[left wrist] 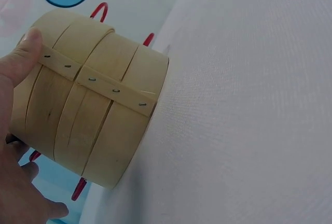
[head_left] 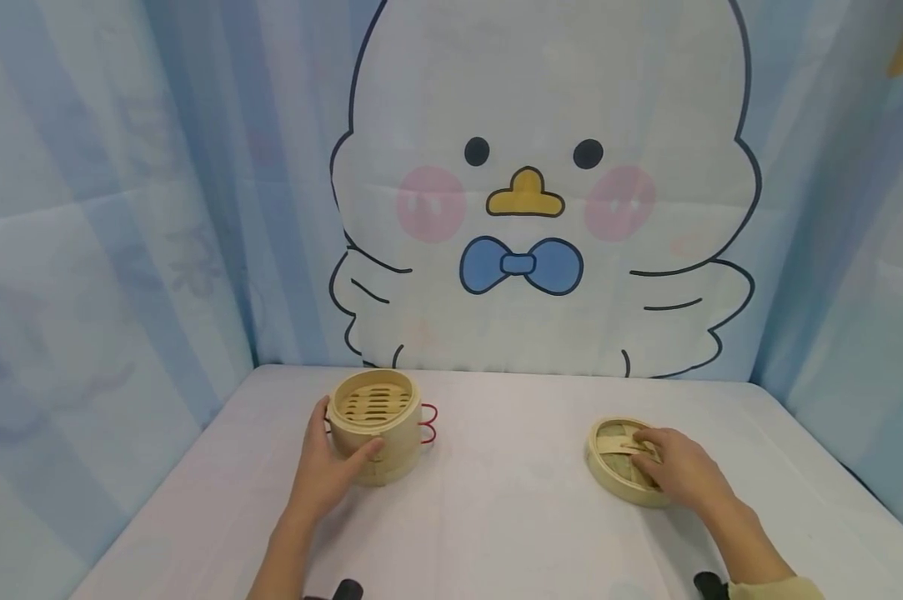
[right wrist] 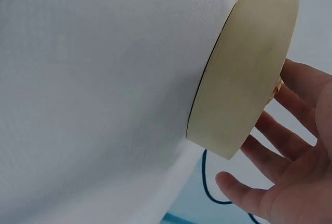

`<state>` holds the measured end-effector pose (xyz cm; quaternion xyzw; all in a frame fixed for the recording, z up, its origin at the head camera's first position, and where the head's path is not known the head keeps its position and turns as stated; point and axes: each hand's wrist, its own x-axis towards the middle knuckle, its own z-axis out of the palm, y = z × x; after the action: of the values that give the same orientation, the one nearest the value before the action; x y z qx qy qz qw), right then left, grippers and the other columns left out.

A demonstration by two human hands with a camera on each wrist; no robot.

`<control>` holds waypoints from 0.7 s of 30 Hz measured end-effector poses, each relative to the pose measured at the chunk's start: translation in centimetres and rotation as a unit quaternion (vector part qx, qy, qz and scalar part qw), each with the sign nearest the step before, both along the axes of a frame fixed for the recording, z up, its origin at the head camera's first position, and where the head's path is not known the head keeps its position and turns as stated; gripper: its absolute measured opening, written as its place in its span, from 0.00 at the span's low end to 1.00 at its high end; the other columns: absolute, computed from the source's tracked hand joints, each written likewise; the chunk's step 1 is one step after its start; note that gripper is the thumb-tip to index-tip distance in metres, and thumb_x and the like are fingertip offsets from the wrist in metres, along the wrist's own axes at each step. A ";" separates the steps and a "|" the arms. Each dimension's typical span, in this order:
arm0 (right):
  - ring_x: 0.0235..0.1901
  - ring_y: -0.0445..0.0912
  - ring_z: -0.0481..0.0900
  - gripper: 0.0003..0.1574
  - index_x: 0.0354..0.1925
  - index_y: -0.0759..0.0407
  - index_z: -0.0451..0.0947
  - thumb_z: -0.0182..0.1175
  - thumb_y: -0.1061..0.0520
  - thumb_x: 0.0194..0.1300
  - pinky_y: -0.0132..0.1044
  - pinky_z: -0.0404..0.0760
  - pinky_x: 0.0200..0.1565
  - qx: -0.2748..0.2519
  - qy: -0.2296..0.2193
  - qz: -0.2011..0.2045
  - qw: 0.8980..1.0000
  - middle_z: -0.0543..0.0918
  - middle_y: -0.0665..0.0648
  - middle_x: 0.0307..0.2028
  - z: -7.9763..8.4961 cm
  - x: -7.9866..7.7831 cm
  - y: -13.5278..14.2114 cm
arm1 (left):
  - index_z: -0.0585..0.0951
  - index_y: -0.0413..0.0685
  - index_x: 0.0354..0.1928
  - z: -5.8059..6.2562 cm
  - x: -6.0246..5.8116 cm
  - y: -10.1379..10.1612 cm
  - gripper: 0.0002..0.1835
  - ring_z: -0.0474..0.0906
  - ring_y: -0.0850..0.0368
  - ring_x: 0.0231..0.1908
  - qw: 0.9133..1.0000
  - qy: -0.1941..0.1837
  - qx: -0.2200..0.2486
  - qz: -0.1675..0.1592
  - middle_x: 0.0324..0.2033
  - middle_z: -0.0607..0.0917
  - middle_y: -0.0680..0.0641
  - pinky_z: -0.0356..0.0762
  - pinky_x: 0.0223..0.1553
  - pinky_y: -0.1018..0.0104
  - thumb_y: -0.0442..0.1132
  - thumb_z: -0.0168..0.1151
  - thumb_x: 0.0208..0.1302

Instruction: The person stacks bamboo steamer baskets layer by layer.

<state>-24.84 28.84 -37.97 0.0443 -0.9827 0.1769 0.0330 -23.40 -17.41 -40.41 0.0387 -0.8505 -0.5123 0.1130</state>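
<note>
Toward the left of the table, a stack of round bamboo steamer baskets (head_left: 394, 442) stands upright with its slatted top uncovered. My left hand (head_left: 338, 467) grips the stack from its left side, thumb (left wrist: 26, 53) on the near wall and fingers around the far side, partly hidden. To the right, a bamboo steamer lid (head_left: 609, 479) lies flat on the table. From above, my right hand (head_left: 679, 471) pinches the lid's strap handle between thumb and finger. The other fingers (right wrist: 275, 159) spread loosely beside the rim, some tips hidden behind it.
Red loops (head_left: 428, 423) stick out from the stack's right side. A white cloth covers the table (head_left: 496, 500). Behind it hangs a curtain (head_left: 529, 325) printed with a cartoon bird, and more curtains (head_left: 83, 250) flank both sides.
</note>
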 end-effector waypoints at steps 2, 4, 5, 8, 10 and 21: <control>0.60 0.75 0.68 0.24 0.57 0.70 0.77 0.64 0.56 0.69 0.69 0.69 0.58 -0.010 -0.003 -0.001 1.000 0.74 0.78 0.59 0.0 -0.1 0.0 | 0.41 0.44 0.80 0.0 0.0 0.0 0.61 0.43 0.37 0.76 1.000 0.003 0.000 0.000 0.78 0.48 0.36 0.46 0.72 0.35 0.55 0.74 0.60; 0.59 0.75 0.69 0.22 0.56 0.69 0.78 0.65 0.56 0.69 0.69 0.70 0.57 -0.018 -0.005 -0.002 1.000 0.74 0.78 0.58 -0.1 -0.1 0.1 | 0.41 0.44 0.80 0.0 0.0 0.0 0.61 0.43 0.36 0.76 1.000 0.004 -0.001 0.000 0.77 0.49 0.35 0.46 0.72 0.35 0.55 0.74 0.60; 0.59 0.75 0.70 0.21 0.55 0.68 0.78 0.65 0.57 0.69 0.69 0.71 0.57 -0.022 -0.005 -0.003 1.000 0.75 0.78 0.58 -0.2 -0.1 0.1 | 0.41 0.44 0.80 -0.1 0.0 0.1 0.61 0.44 0.36 0.76 1.000 0.006 -0.001 0.000 0.77 0.49 0.35 0.46 0.71 0.35 0.55 0.74 0.60; 0.58 0.74 0.71 0.20 0.54 0.67 0.79 0.65 0.57 0.69 0.68 0.72 0.56 -0.030 -0.001 -0.006 1.000 0.76 0.77 0.57 -0.3 -0.1 0.1 | 0.42 0.43 0.80 0.0 0.0 0.1 0.61 0.45 0.36 0.76 1.000 0.008 -0.001 0.001 0.77 0.50 0.35 0.46 0.71 0.35 0.54 0.74 0.60; 0.57 0.73 0.72 0.18 0.53 0.67 0.79 0.65 0.58 0.69 0.68 0.72 0.55 -0.033 0.007 -0.007 0.999 0.77 0.76 0.56 -0.3 -0.1 0.1 | 0.42 0.43 0.80 0.0 0.0 0.1 0.61 0.45 0.36 0.76 1.000 0.009 -0.002 0.001 0.77 0.50 0.35 0.47 0.71 0.35 0.54 0.74 0.60; 0.55 0.73 0.74 0.14 0.47 0.63 0.83 0.68 0.57 0.66 0.67 0.73 0.54 -0.033 0.038 -0.019 0.999 0.80 0.74 0.53 -1.0 -0.4 0.3 | 0.42 0.43 0.80 -0.2 -0.1 0.0 0.61 0.46 0.36 0.75 1.000 0.010 -0.003 0.002 0.77 0.50 0.34 0.47 0.71 0.35 0.55 0.74 0.60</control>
<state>-25.22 29.17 -38.97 0.0311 -0.9750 0.2071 0.0748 -23.47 -17.43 -40.57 0.0343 -0.8509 -0.5096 0.1228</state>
